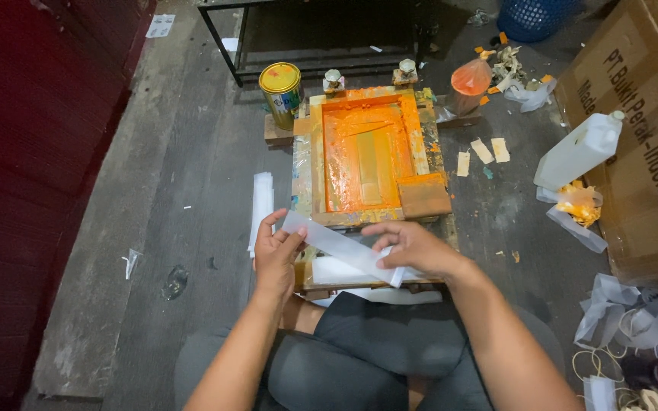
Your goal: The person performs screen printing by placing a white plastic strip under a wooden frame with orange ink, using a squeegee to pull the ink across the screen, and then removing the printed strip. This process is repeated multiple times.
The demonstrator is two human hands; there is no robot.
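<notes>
Translucent white plastic strip (342, 247), long and flat, lies slantwise between my two hands, just in front of the near edge of the orange-stained wooden screen-printing frame (367, 156). My left hand (276, 255) has its grip closed on the strip's upper left end, thumb on top and fingers curled beneath. My right hand (413, 247) rests over the lower right end, fingers bent down onto it and pinching it; the tip of the strip pokes out beneath them. Under the strip I see a low stack of white sheets (344, 272) on the frame's base. Another narrow pile of white strips (260, 202) lies on the grey plank floor (169, 190) just left of the frame. A yellow-lidded round tin can (282, 93) stands at the frame's far left corner. A brown block (423, 196) sits on the frame's near right corner. A white plastic jug (579, 151) leans against a brown cardboard box (641, 144) well off to the right.
</notes>
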